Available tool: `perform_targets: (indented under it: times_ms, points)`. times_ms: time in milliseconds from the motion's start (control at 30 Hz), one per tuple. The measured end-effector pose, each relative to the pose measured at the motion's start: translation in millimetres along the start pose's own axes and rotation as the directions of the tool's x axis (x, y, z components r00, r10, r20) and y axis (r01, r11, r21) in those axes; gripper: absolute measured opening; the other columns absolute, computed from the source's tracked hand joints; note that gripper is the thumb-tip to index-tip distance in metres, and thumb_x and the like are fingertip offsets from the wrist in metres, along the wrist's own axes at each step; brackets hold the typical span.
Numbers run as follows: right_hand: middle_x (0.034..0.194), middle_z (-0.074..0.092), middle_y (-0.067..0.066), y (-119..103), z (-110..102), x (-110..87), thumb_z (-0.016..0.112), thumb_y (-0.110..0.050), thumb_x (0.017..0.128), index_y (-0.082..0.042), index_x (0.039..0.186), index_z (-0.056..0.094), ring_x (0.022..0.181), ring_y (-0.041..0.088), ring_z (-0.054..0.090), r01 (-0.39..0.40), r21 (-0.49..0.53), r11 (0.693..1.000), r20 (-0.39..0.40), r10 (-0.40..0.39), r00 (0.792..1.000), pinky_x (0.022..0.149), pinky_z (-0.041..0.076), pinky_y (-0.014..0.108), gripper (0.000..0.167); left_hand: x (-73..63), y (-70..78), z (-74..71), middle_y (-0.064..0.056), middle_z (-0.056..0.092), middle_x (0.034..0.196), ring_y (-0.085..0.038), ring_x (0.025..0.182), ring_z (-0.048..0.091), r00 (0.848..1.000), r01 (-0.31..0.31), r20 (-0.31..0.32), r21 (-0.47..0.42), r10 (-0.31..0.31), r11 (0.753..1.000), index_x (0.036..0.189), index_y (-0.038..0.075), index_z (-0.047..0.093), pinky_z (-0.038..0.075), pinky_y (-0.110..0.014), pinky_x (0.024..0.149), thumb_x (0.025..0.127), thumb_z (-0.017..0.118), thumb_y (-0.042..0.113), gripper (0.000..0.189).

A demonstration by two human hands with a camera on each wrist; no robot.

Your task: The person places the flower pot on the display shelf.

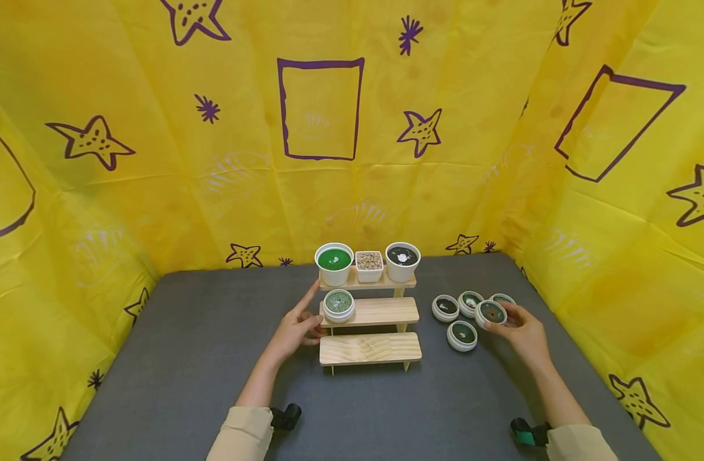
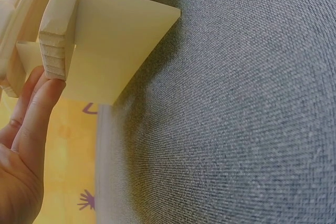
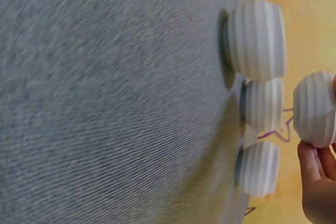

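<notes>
"Yellow cloth (image 1: 306,192) with purple starfish drawn on it encloses a dark grey surface (image 1: 214,358). Where is the held bowl?"

"On the right, raised off the surface: a ribbed white bowl (image 1: 493,312) with a murky green filling and a brown spot. The right hand (image 1: 523,336) grasps it by its side, thumb towards us."

"What is around it?"

"A dark green bowl (image 1: 462,336) nearer us, a blackish bowl (image 1: 445,308) to the left, and a white-flecked bowl (image 1: 470,301) just behind. Another bowl (image 1: 504,298) is half hidden by the fingers, so I can't tell whether it touches the held one."

"And the left hand (image 1: 294,333)?"

"Released; its fingertips rest against the left end of the wooden stand's middle shelf (image 1: 389,311), index finger stretched towards the top shelf (image 1: 381,285)."

"What stands there?"

"Up top, a green-filled cup (image 1: 334,267), a square dish (image 1: 369,266) of beige bits and a dark-filled cup (image 1: 402,262). One speckled green bowl (image 1: 338,306) sits at the middle shelf's left end, above the plain-grained bottom shelf (image 1: 370,349)."
</notes>
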State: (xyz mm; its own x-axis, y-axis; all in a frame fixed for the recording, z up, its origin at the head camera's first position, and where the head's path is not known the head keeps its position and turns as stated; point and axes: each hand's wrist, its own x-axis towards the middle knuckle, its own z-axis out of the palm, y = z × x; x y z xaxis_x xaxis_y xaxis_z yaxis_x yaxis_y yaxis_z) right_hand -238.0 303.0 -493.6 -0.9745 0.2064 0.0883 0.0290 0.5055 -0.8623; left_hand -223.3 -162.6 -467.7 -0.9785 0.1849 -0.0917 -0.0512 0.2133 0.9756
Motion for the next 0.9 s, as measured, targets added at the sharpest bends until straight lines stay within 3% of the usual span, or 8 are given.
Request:
perform_targets:
  times_ms: [100, 333, 567, 700, 900]
  points:
    - [0.100, 0.057, -0.031, -6.8, 0.6, -0.2, 0.083, -0.025, 0.080, -0.002, 0.136, 0.056, 0.089, -0.021, 0.053, 0.020, 0.020, 1.000, 0.005, -0.020, 1.000, 0.077, 0.046, -0.001, 0.066, -0.6, 1.0, 0.1, -0.037, 0.061, 0.089, -0.030, 0.078, 0.071, 1.000, 0.000, -0.003, -0.003, 0.000, 1.000, 0.157, 0.033, 0.023, 0.061, -0.057, 0.076, 0.097, 0.058, 0.010, 0.073]
    - [0.099, 0.060, -0.031, -21.7, 6.1, -2.8, 0.084, -0.022, 0.079, -0.005, 0.133, 0.059, 0.091, -0.018, 0.056, 0.054, 0.055, 0.997, 0.019, -0.055, 0.998, 0.079, 0.046, 0.000, 0.062, -0.8, 1.8, 0.3, -0.034, 0.061, 0.086, -0.028, 0.078, 0.071, 1.000, -0.002, -0.003, -0.015, 0.001, 1.000, 0.157, 0.032, 0.024, 0.060, -0.058, 0.077, 0.097, 0.058, 0.008, 0.073]
    - [0.102, 0.060, -0.029, -31.1, 12.8, -4.5, 0.084, -0.020, 0.078, -0.005, 0.134, 0.059, 0.091, -0.018, 0.057, 0.072, 0.081, 0.994, 0.035, -0.075, 0.997, 0.080, 0.047, 0.000, 0.063, 9.7, -16.6, 0.3, -0.032, 0.062, 0.086, -0.025, 0.076, 0.071, 1.000, 0.004, -0.003, -0.035, -0.004, 0.999, 0.157, 0.035, 0.023, 0.059, -0.060, 0.078, 0.097, 0.057, 0.007, 0.075]
    - [0.109, 0.060, -0.021, -38.4, 15.9, -6.9, 0.084, -0.020, 0.078, -0.005, 0.135, 0.059, 0.094, -0.016, 0.057, 0.087, 0.083, 0.993, 0.059, -0.091, 0.994, 0.082, 0.047, 0.000, 0.064, 15.4, -27.8, 0.4, -0.030, 0.063, 0.085, -0.023, 0.074, 0.071, 1.000, 0.001, -0.013, -0.024, -0.001, 1.000, 0.156, 0.040, 0.023, 0.060, -0.058, 0.076, 0.097, 0.058, 0.010, 0.075]
    - [0.121, 0.064, 0.001, -55.9, 22.9, -12.8, 0.082, -0.023, 0.081, -0.008, 0.136, 0.058, 0.097, -0.014, 0.057, 0.130, 0.071, 0.989, 0.120, -0.137, 0.983, 0.085, 0.046, 0.001, 0.063, 16.2, -30.1, 0.0, -0.023, 0.064, 0.081, -0.021, 0.074, 0.071, 0.999, -0.020, -0.030, -0.013, 0.020, 1.000, 0.155, 0.043, 0.025, 0.062, -0.053, 0.072, 0.096, 0.060, 0.013, 0.075]
